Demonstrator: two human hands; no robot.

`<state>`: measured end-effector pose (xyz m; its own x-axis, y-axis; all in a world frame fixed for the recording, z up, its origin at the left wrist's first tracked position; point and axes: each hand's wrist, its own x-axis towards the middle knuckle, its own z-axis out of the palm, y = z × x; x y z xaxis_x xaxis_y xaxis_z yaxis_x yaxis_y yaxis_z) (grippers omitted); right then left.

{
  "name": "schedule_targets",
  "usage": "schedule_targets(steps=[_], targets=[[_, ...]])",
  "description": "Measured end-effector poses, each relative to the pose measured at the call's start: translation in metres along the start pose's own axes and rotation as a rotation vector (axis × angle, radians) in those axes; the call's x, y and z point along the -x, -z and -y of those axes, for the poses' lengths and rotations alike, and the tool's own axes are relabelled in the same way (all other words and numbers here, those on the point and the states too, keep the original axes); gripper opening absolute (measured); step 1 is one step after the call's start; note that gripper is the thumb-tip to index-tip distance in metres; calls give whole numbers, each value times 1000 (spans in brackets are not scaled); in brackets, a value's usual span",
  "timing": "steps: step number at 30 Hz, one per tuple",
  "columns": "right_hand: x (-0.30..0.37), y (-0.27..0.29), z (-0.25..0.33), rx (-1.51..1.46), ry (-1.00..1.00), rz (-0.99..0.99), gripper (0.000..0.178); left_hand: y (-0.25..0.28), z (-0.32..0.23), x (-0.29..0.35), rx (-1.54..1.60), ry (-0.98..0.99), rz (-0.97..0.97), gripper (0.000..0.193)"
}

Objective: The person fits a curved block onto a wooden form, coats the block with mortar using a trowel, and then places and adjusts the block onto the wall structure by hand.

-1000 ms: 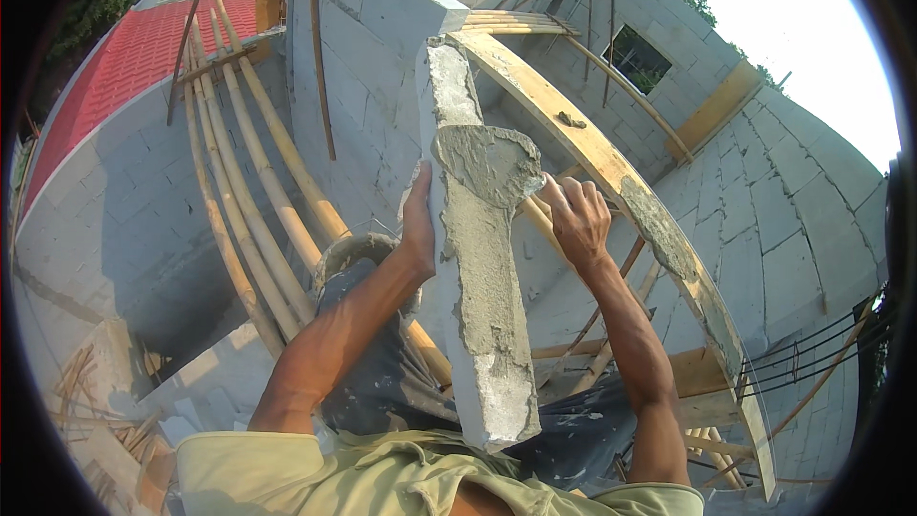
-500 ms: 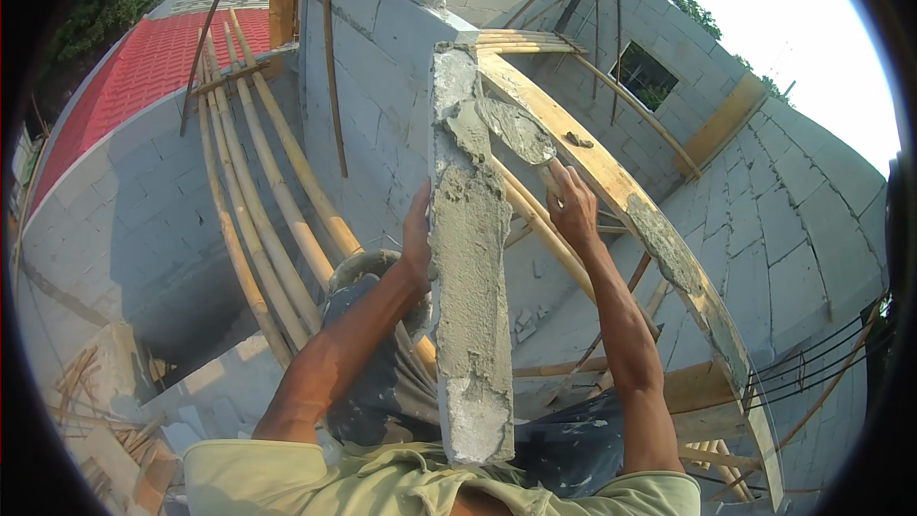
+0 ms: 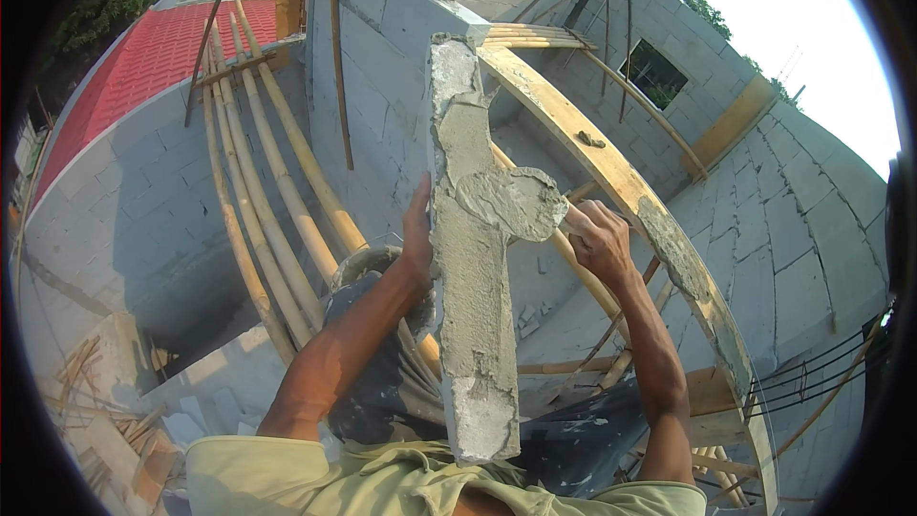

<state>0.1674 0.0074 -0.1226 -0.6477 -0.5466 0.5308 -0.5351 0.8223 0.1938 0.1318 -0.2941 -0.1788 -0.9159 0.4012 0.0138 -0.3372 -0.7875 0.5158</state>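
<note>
A narrow grey block wall (image 3: pixel 485 420) runs away from me in the middle, with wet mortar (image 3: pixel 476 296) spread along its top. At the near end the top is rougher and paler, with little mortar. My right hand (image 3: pixel 600 241) is closed around the handle of a trowel (image 3: pixel 521 204). Mortar coats the trowel's rounded blade, which lies across the wall top and sticks out past its right edge. My left hand (image 3: pixel 417 229) rests along the wall's left side, fingers stretched out, holding nothing. A bucket (image 3: pixel 380 256) is partly hidden behind my left forearm.
Bamboo poles (image 3: pixel 277 167) slant down on the left. A mortar-smeared wooden plank (image 3: pixel 611 167) curves along the right, with a small dark object (image 3: pixel 590 139) on it. Dark steel bars (image 3: pixel 812 363) jut out at the lower right. Block rubble (image 3: pixel 210 411) lies lower left.
My right hand has drawn the trowel nearer along the wall top and slightly right. More mortar now shows on and around its blade. My left hand stays against the wall side.
</note>
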Motion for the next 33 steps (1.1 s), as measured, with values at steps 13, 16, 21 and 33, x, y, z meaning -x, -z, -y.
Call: schedule_targets(steps=[13,16,21,33], targets=[[-148,-37,-46,315,-77,-301,59,2,8,-5,188,115,225,60],[-154,-46,-46,194,-134,-319,56,8,13,-9,233,132,243,63],[-126,-45,-44,155,-252,-256,61,26,18,-17,224,188,242,74],[-109,-13,-26,129,-412,-238,65,9,24,-12,312,203,250,78]])
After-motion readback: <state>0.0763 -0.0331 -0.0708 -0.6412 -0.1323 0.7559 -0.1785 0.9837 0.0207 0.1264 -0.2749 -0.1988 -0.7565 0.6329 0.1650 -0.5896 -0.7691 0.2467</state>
